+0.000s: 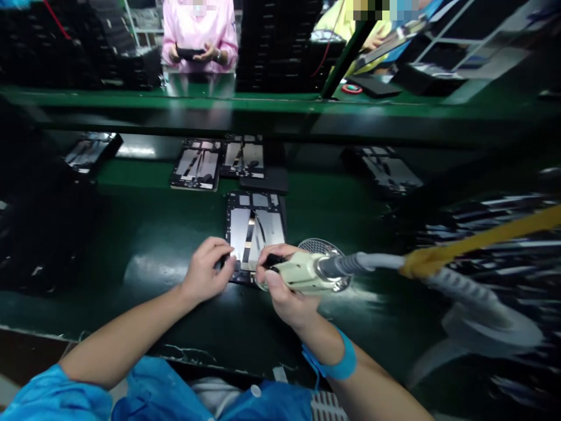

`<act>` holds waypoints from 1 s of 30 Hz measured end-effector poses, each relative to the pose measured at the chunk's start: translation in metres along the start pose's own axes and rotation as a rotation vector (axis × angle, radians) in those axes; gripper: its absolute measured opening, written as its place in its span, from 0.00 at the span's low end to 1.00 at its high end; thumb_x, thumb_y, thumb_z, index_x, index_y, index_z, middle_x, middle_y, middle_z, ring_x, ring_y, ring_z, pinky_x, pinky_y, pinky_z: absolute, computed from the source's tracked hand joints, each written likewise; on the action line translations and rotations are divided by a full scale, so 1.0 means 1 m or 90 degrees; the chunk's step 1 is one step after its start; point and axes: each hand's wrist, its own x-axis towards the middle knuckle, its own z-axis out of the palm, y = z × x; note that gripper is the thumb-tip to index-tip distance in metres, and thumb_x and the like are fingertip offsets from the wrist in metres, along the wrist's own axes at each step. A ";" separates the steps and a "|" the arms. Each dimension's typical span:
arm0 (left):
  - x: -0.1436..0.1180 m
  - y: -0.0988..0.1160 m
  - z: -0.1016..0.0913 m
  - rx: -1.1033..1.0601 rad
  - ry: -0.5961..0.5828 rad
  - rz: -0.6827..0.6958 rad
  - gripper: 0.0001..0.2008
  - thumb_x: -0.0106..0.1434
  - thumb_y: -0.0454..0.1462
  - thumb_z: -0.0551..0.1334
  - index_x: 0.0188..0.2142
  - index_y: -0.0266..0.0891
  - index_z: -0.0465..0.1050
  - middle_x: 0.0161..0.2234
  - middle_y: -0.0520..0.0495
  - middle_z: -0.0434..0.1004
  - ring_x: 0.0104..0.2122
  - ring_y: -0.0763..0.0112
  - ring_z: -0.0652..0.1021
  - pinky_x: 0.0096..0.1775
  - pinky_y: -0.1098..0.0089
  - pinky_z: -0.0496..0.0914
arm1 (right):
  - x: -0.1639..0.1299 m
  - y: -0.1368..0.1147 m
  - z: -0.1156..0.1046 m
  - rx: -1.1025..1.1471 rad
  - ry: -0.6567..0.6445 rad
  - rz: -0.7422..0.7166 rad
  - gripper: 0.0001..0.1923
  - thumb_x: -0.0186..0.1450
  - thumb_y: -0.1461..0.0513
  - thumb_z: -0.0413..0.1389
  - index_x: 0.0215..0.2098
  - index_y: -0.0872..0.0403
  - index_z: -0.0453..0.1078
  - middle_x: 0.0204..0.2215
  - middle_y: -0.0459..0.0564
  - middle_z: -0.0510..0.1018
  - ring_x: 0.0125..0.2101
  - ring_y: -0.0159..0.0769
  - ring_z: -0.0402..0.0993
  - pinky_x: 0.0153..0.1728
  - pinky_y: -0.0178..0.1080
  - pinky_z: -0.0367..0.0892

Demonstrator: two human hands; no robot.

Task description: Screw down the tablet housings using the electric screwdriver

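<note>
Head view: right hand wrapped tight around a pale power tool, tip hidden. Left hand fingers pinching the near-left edge of an open tablet case holding flat silver parts.

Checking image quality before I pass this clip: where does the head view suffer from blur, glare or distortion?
Head view: the hose and the stacks at the right edge are smeared by motion blur; glare glints on the green bench beside the left hand; the far bench edge bows from wide-angle distortion; the right hand and electric screwdriver are fairly sharp.

Dim, high-contrast scene; glare patches shine on the green tabletop, the right edge smears with motion blur, corners bow outward.
</note>
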 end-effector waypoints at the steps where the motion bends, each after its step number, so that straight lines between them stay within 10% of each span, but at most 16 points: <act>1: 0.006 0.000 -0.005 0.032 0.006 -0.085 0.12 0.68 0.45 0.61 0.40 0.41 0.78 0.40 0.40 0.80 0.44 0.59 0.80 0.48 0.60 0.73 | 0.000 0.001 0.001 0.004 -0.009 -0.012 0.18 0.62 0.65 0.63 0.50 0.48 0.70 0.35 0.46 0.78 0.26 0.33 0.77 0.28 0.39 0.76; 4: 0.019 0.001 -0.011 0.084 -0.053 -0.285 0.15 0.61 0.49 0.68 0.26 0.42 0.71 0.25 0.47 0.73 0.35 0.56 0.79 0.43 0.60 0.70 | 0.002 -0.002 0.000 0.001 -0.009 -0.003 0.17 0.62 0.64 0.64 0.49 0.49 0.71 0.36 0.46 0.78 0.26 0.33 0.77 0.27 0.38 0.76; 8: 0.021 0.003 -0.009 0.011 -0.040 -0.329 0.16 0.61 0.44 0.67 0.24 0.42 0.66 0.22 0.51 0.68 0.30 0.61 0.76 0.39 0.64 0.67 | 0.010 -0.018 -0.015 0.055 0.057 0.014 0.13 0.64 0.60 0.63 0.48 0.48 0.72 0.36 0.46 0.78 0.22 0.32 0.76 0.22 0.38 0.73; 17: -0.011 0.000 -0.020 -0.338 0.136 -0.426 0.30 0.64 0.58 0.62 0.56 0.41 0.67 0.32 0.50 0.77 0.28 0.69 0.78 0.32 0.70 0.72 | 0.032 -0.030 -0.052 0.030 0.255 -0.051 0.10 0.58 0.59 0.67 0.39 0.48 0.77 0.29 0.48 0.78 0.17 0.38 0.73 0.17 0.43 0.71; 22: 0.017 -0.025 -0.082 -0.574 0.367 -0.478 0.26 0.61 0.38 0.72 0.59 0.44 0.74 0.41 0.47 0.83 0.31 0.71 0.81 0.34 0.72 0.75 | 0.039 -0.032 -0.060 0.015 0.316 -0.065 0.07 0.56 0.61 0.67 0.34 0.50 0.78 0.28 0.49 0.78 0.18 0.40 0.73 0.17 0.46 0.70; 30: 0.150 -0.112 -0.201 -0.618 0.605 -0.503 0.10 0.73 0.32 0.58 0.51 0.37 0.73 0.32 0.51 0.79 0.28 0.76 0.78 0.34 0.72 0.76 | 0.035 -0.022 -0.064 -0.052 0.301 -0.012 0.12 0.56 0.62 0.68 0.39 0.50 0.77 0.28 0.47 0.79 0.20 0.38 0.74 0.22 0.45 0.72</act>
